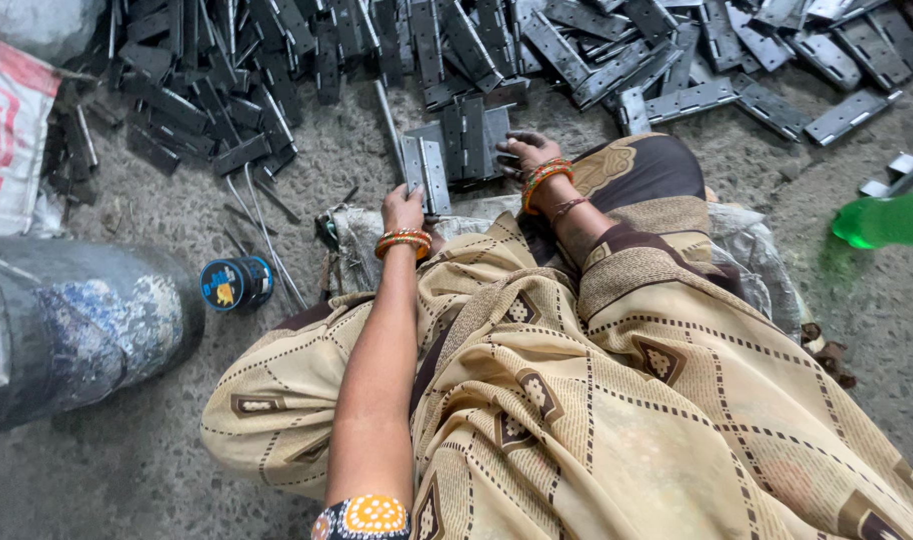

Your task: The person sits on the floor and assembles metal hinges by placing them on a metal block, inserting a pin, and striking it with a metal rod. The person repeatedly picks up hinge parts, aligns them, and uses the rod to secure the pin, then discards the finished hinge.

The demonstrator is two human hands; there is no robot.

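1. Two hands work on the floor (177, 470), among many grey metal hinges.
2. The left hand (404, 208) has its fingers closed over the near edge of a small open hinge (427, 172), which lies flat just beyond the fingertips.
3. The right hand (522, 153) rests with bent fingers on a wider hinge (472, 140). I cannot tell if it really holds this hinge or only presses on it.
4. Beyond both hands lies a big pile of hinges (577, 45), and a darker heap (207, 90) is to the left of the left hand.
5. The hinge is, I judge, stiff steel, quite heavy for its size, and not fragile. Its two leaves can swing, and the edges may be sharp.
6. It seems best to take it by the long edge of one leaf, or by both leaves at once, so that it does not fold.
7. Thin rods (267, 235) and a small round tin (237, 283) lie to the left of the left hand.
8. Hard to see: the fingertips of both hands, and the green bottle (887, 220), which is blurred and cut off.
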